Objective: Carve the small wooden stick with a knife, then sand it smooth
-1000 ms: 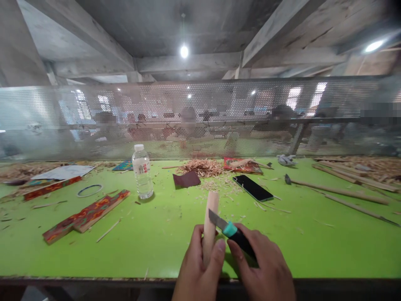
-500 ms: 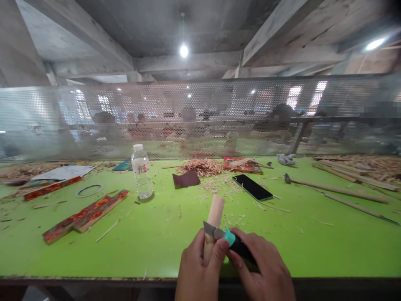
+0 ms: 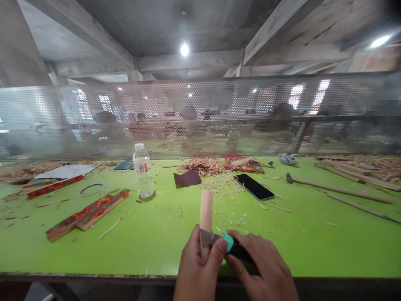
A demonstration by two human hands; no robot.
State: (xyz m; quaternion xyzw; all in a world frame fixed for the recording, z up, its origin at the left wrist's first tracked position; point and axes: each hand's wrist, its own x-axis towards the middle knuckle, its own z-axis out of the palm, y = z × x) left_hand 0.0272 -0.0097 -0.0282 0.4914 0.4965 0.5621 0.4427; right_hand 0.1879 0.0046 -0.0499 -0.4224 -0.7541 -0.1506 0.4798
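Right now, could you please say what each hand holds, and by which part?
The left hand holds a pale wooden stick by its near end; the right hand, a metal-bladed knife by its black handle.

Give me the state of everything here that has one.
Left hand: closed around the stick
Right hand: closed around the knife
Stick: bare wood, held
Knife: blade out, across the stick
Bottle: upright, capped
Phone: flat, screen dark
Brown sheet: curled
Hanging bulb: lit
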